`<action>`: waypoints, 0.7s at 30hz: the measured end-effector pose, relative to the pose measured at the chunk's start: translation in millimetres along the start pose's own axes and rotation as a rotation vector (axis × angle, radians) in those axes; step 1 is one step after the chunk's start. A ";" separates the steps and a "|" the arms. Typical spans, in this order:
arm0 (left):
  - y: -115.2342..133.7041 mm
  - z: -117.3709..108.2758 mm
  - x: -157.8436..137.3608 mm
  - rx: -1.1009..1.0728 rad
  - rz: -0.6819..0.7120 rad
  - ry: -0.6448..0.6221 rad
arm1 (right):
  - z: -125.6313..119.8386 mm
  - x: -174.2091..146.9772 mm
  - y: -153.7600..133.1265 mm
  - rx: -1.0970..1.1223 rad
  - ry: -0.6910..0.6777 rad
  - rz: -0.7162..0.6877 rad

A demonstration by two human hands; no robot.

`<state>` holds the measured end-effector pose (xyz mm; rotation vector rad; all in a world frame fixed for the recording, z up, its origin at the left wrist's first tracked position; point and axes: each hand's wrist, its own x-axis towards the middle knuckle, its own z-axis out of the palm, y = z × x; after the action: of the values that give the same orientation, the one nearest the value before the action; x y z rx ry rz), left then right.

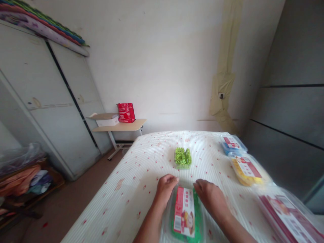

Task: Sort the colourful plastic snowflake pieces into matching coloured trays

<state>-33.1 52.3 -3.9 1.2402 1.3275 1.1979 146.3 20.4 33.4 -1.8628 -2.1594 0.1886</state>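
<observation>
A clear plastic container (184,212) with green contents and a red-and-white label lies in front of me on the covered table. At its far left corner my left hand (166,185) is closed, thumb and fingers pinched on the rim. My right hand (207,190) is curled at the far right corner, its fingertips on the edge. Both forearms run along the container's sides. Beyond it stands a small clear tub (182,158) holding bright green perforated pieces, touched by neither hand.
Along the table's right side lie packed containers: blue (233,143), yellow (249,168) and dark red (288,212). A white tablecloth (141,199) with red dots covers the table. Back left, a small desk (121,127) bears a red bag (126,112) and a white box (107,120).
</observation>
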 end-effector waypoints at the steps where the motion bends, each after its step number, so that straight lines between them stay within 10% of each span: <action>1: -0.6 -0.3 0.4 0.004 0.000 0.001 | 0.0 0.3 -0.1 0.003 0.004 -0.001; 21: -14.8 1.8 2.0 -0.063 -0.049 0.000 | 15.3 12.6 12.9 0.316 0.023 0.023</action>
<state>-32.8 54.1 -18.8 1.1568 1.3026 1.1962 152.3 36.1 16.8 -1.7006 -1.9591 0.4809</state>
